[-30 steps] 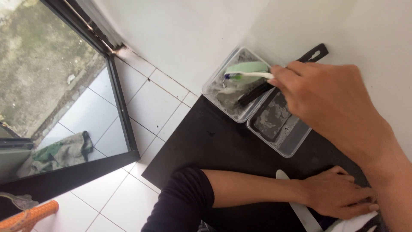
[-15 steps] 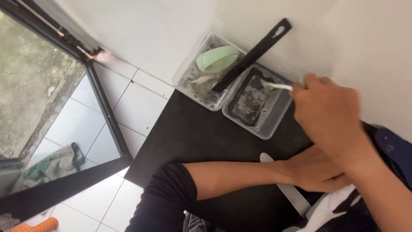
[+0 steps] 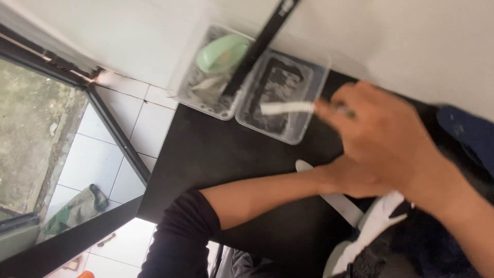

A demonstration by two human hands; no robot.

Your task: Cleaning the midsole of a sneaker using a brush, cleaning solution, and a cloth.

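A matte black counter point(image 3: 221, 159) runs from the white wall toward the near edge. On its far side sit two clear plastic rectangular tubs: the left one point(image 3: 188, 87) holds a pale green oval soap bar point(image 3: 222, 52), with a long black handle point(image 3: 257, 49) lying across. The right hand point(image 3: 383, 141) pinches a blurred white brush point(image 3: 285, 107) over the right tub point(image 3: 309, 131). The left hand point(image 3: 345, 180), mostly hidden beneath, presses near a white shoe point(image 3: 368, 226); its grip cannot be told.
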